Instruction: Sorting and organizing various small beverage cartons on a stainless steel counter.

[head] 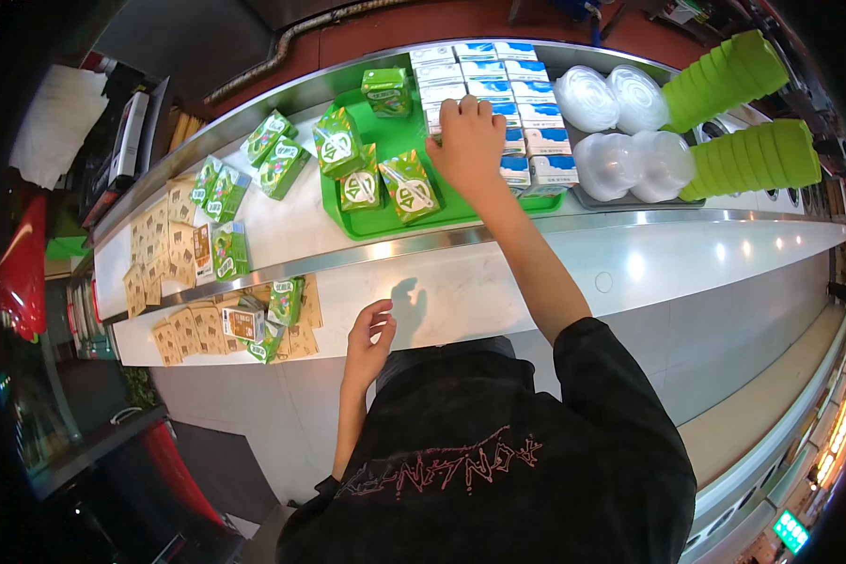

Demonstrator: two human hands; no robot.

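Observation:
My right hand reaches over a block of white-and-blue drink cartons packed in rows at the tray's right end. Its fingertips bend down onto the cartons; whether they grip one is hidden beneath the hand. Left of it, several green drink cartons lie or stand on the green plastic tray, some with a straw showing on the side. My left hand hangs near the front edge of the white counter, fingers loosely curled and apart, holding nothing.
Left of the tray lie more green cartons and printed brown paper bags. On the lower counter, a brown-and-white carton rests among green ones. Clear plastic bowls or lids and stacked green cups occupy the right. A metal rim divides the two levels.

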